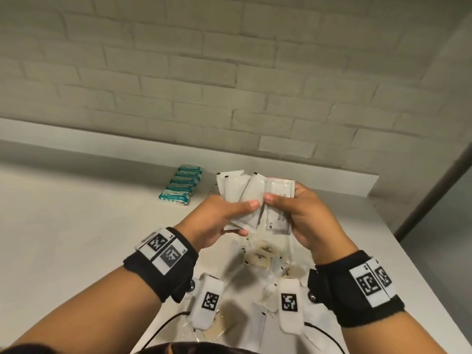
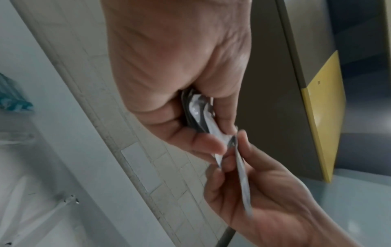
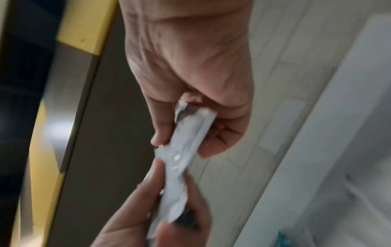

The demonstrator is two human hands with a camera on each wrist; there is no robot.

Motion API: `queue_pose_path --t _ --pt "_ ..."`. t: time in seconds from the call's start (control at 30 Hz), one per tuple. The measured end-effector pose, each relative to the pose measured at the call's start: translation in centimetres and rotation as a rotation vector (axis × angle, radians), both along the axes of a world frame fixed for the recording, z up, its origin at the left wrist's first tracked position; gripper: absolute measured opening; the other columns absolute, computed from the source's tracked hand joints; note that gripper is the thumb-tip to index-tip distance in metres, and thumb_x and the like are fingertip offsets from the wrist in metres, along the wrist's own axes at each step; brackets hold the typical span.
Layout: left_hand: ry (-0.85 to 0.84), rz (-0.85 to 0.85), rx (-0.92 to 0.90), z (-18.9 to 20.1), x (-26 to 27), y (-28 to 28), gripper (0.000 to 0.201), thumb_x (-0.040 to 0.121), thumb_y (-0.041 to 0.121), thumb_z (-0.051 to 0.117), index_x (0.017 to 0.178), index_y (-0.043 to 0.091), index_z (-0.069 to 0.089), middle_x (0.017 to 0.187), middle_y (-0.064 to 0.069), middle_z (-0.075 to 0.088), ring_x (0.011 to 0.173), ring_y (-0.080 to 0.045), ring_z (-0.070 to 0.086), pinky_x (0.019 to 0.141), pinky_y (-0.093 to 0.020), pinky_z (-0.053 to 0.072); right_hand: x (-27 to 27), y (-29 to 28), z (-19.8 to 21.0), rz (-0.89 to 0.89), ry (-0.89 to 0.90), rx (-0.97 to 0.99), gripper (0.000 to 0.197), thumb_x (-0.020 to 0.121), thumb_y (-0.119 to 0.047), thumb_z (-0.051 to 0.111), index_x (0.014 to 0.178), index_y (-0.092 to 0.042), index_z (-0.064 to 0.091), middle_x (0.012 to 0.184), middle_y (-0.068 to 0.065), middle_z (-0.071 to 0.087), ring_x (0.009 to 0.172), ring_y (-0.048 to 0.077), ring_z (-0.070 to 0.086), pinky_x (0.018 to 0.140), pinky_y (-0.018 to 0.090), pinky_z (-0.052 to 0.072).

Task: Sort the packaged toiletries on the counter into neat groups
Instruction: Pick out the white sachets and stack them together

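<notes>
Wall [image 1: 229, 72]: pale bricks, behind the desk.
Desk [image 1: 76, 226]: white and flat, under both hands.
Green packs [image 1: 181, 185]: a neat row at the back of the desk, close to the wall, left of the hands.
Loose packs [image 1: 259, 254]: small clear and tan ones lie in a heap on the desk below the hands.
Left hand [image 1: 219, 221]: up above the desk, thumb and fingers pinch a fan of white packets [image 1: 238, 190].
Right hand [image 1: 306, 215]: just beside the left hand, thumb tips almost touching. It grips a printed packet [image 1: 278, 208] with a red top edge.
Wrist bands [image 1: 163, 261]: black, with square black-and-white marks, one on each wrist.
</notes>
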State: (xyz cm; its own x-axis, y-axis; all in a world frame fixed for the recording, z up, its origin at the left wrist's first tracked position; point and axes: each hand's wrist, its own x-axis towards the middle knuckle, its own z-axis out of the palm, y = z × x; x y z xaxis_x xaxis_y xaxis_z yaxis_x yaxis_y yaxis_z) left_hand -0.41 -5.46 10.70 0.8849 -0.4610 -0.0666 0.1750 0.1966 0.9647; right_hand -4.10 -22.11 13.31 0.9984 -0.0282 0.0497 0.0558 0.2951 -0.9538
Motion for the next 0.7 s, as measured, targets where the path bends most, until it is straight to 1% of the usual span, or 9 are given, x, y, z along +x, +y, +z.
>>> queue_pose_path --t 0.1,0.17,0.2,0.27,0.33,0.4,0.5,0.6,0.7 --pt "0.01 -0.001 0.068 0.1 0.3 -0.6 0.042 0.079 0.043 0.064 0.101 0.008 0.07 0.094 -0.006 0.075 0.083 -0.017 0.069 0.055 -0.024 0.054 0.7 0.4 0.0 -0.099 -0.074 -0.074 0.019 0.075 0.007 0.068 0.091 -0.003 0.067 0.09 0.018 0.07 0.083 0.028 0.068 0.075 0.038 0.059" --pt "0.069 0.017 0.044 0.2 0.7 -0.6 0.045 0.089 0.051 0.051 0.105 0.014 0.069 0.092 -0.009 0.075 0.074 -0.015 0.069 0.055 -0.022 0.053 0.9 -0.4 -0.1 -0.224 -0.329 -0.309 0.02 0.074 0.007 0.071 0.088 -0.007 0.075 0.094 0.012 0.062 0.088 0.016 0.064 0.08 0.029 0.055" --pt "0.109 0.024 0.004 0.2 1.0 -0.5 0.043 0.092 0.051 0.048 0.106 0.016 0.069 0.094 -0.009 0.074 0.075 -0.014 0.068 0.055 -0.022 0.053 0.9 -1.0 -0.3 -0.231 -0.453 -0.457 0.026 0.073 0.006 0.073 0.087 -0.016 0.078 0.094 0.004 0.058 0.089 0.011 0.061 0.081 0.024 0.052" --pt "0.166 0.042 -0.089 0.4 1.5 -0.2 0.029 0.091 0.037 0.058 0.105 0.016 0.07 0.099 -0.006 0.072 0.086 -0.015 0.066 0.063 -0.025 0.055 0.8 -2.0 -1.2 -0.189 -0.635 -0.841 0.038 0.075 0.0 0.075 0.092 -0.033 0.076 0.095 -0.008 0.055 0.096 0.015 0.059 0.084 0.032 0.051" --pt "0.151 0.076 -0.118 0.5 1.9 0.0 0.017 0.086 0.017 0.066 0.101 0.012 0.07 0.098 -0.007 0.073 0.089 -0.019 0.066 0.072 -0.028 0.056 0.6 -2.6 -2.6 -0.152 -0.707 -1.142 0.043 0.075 -0.005 0.068 0.102 -0.038 0.071 0.095 -0.012 0.055 0.098 0.019 0.058 0.084 0.039 0.049" --pt "0.095 0.115 -0.09 0.5 2.1 0.0 0.013 0.085 0.007 0.066 0.097 0.01 0.069 0.091 -0.006 0.074 0.082 -0.018 0.069 0.064 -0.025 0.056 0.1 -2.7 -3.8 -0.124 -0.62 -1.073 0.048 0.075 0.003 0.066 0.103 -0.036 0.072 0.088 -0.009 0.055 0.091 0.01 0.059 0.078 0.027 0.049" --pt "0.036 0.178 -0.071 0.3 2.1 -0.2 0.012 0.087 0.006 0.065 0.098 0.009 0.067 0.087 -0.004 0.074 0.076 -0.014 0.07 0.056 -0.022 0.054 -0.6 -2.4 -3.8 -0.115 -0.306 -0.695 0.05 0.078 0.015 0.066 0.098 -0.03 0.076 0.081 -0.003 0.06 0.075 -0.001 0.062 0.067 0.013 0.05" --pt "0.014 0.238 -0.06 -0.1 2.3 -0.1 0.012 0.087 0.006 0.065 0.099 0.008 0.067 0.089 -0.005 0.073 0.076 -0.014 0.07 0.054 -0.021 0.053 -0.6 -2.7 -2.9 -0.193 -0.081 -0.626 0.016 0.083 -0.005 0.069 0.081 -0.02 0.065 0.066 -0.01 0.065 0.052 -0.005 0.056 0.05 0.012 0.045" --pt "-0.021 0.218 -0.015 -0.3 2.4 -0.3 0.013 0.086 0.006 0.067 0.099 0.009 0.067 0.088 -0.004 0.074 0.075 -0.014 0.07 0.055 -0.022 0.054 -0.1 -3.0 -2.0 -0.183 -0.073 -0.535 0.022 0.086 -0.012 0.067 0.072 -0.018 0.051 0.055 -0.01 0.059 0.052 0.007 0.053 0.049 0.019 0.044"
